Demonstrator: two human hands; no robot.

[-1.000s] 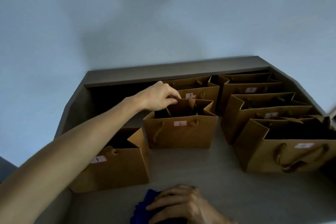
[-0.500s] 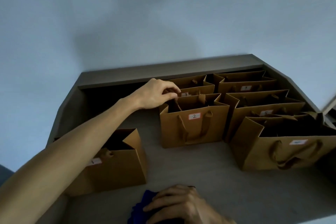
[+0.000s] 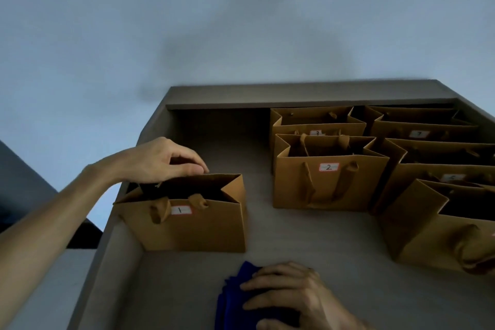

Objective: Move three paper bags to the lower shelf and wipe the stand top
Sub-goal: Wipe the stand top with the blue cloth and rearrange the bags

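While we look down on the grey stand top (image 3: pixel 267 236), our left hand (image 3: pixel 160 161) reaches over the paper bag labelled 1 (image 3: pixel 187 222); its fingers are curled, the thumb and fingertips meeting at the bag's rear top edge, though we cannot tell whether they pinch the paper or only touch it. This bag stands upright and open near the left edge of the stand, its two handle loops folded over the front face beside the white label.

Our right hand (image 3: pixel 292 295) lies flat, fingers extended, pressing on a folded blue cloth (image 3: pixel 233 300) at the near edge of the surface.

To the right, well apart from bag 1, the paper bag labelled 2 (image 3: pixel 329 185) stands upright with its handles hanging down the front. Directly behind it, touching or nearly so, is the bag labelled 3 (image 3: pixel 317 122). Further right we see more brown bags (image 3: pixel 428 222) packed closely in rows; their labels are too blurred to read with certainty. A raised back ledge (image 3: pixel 294 95) runs along the far side, against a pale wall (image 3: pixel 241 21).
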